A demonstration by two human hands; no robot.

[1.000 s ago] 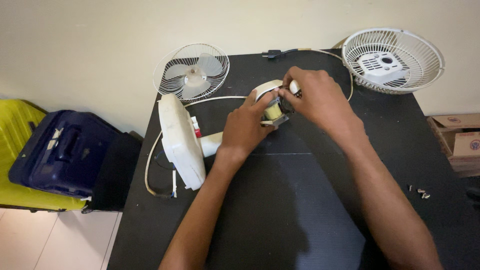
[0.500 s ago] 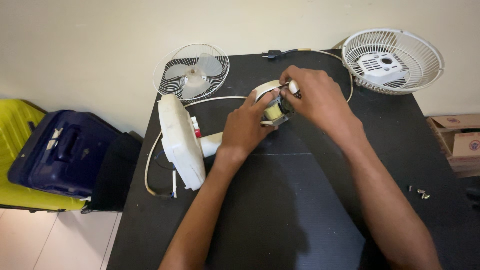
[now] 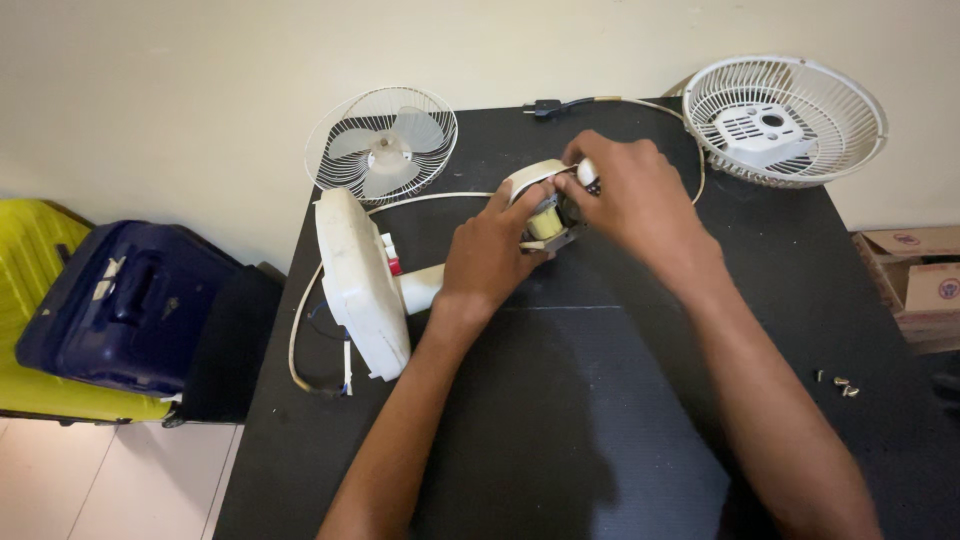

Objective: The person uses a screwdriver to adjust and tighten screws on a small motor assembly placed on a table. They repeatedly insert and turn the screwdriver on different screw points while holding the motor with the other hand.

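Observation:
A dismantled white table fan lies on a black table [image 3: 600, 420]. My left hand [image 3: 490, 255] grips the fan's motor housing [image 3: 545, 205], a cream shell with the yellow motor core showing. My right hand [image 3: 635, 195] holds the same housing from the right, its fingertips pinching a small white part at the top. The fan's white base [image 3: 355, 285] lies on its side to the left, joined to the motor by the neck [image 3: 420, 288].
A front grille with the blade [image 3: 382, 145] hangs over the table's back left edge. The rear grille [image 3: 785, 115] sits at the back right. A white cord with a black plug [image 3: 545, 105] runs along the back. Small screws [image 3: 835, 382] lie at the right. Suitcases [image 3: 110, 300] stand on the floor left, cardboard boxes [image 3: 915, 285] right.

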